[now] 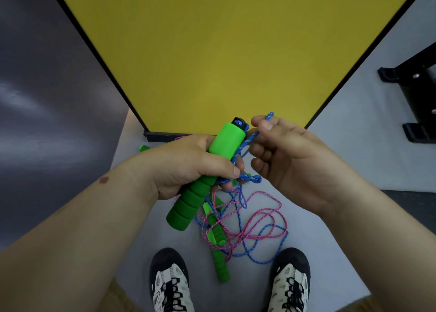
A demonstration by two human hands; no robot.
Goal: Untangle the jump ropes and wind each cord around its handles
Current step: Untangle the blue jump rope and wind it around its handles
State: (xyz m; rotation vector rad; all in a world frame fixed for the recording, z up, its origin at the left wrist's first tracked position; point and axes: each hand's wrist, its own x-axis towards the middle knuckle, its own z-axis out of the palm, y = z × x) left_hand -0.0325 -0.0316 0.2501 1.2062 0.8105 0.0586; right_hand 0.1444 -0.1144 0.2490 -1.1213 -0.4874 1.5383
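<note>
Left hand [188, 168] fingers gripping green handle [226, 140], right hand [290, 156] fingers pinching blue cord [250, 140]

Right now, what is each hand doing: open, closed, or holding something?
Left hand: grips a green foam handle.
Right hand: pinches the blue cord near that handle's cap.

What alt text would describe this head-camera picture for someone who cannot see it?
A person's left hand grips a ridged green foam jump-rope handle while the right hand pinches the blue braided cord running from its black top. Below, on the grey floor between two black-and-cream shoes, blue and pink cords lie tangled with another green handle.
</note>
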